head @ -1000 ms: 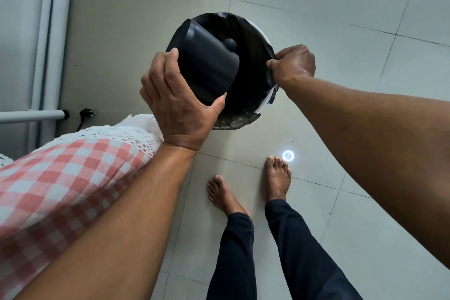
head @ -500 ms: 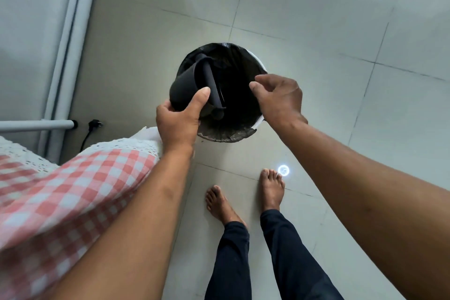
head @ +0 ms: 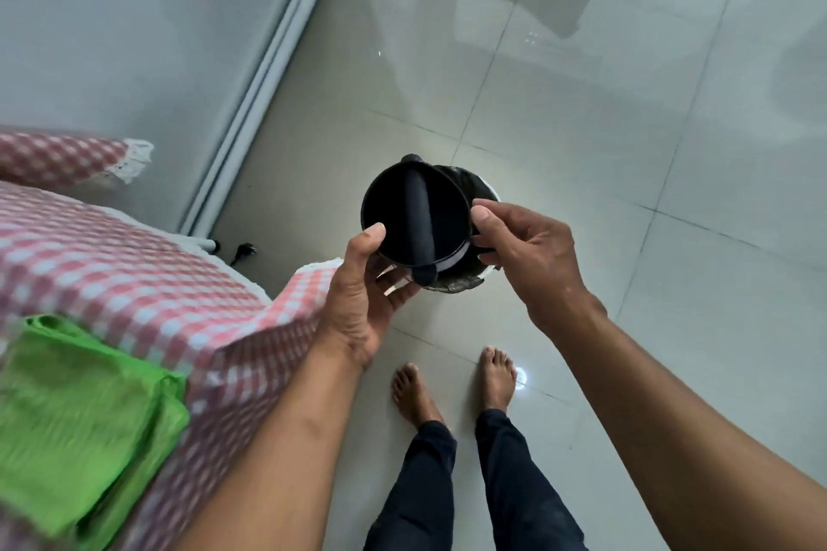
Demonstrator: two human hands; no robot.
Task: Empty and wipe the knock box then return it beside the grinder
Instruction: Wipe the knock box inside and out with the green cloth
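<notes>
Above the lined bin [head: 465, 282], our left hand [head: 367, 304] cups the upright knock box [head: 414, 219]; our right hand [head: 523, 251] pinches its rim.

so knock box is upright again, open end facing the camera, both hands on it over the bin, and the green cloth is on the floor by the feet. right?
Not the cloth. The head view shows the green cloth lying on the checked tablecloth, not on the floor. The rest holds: the knock box faces up, the left hand and right hand hold it over the bin.
</notes>
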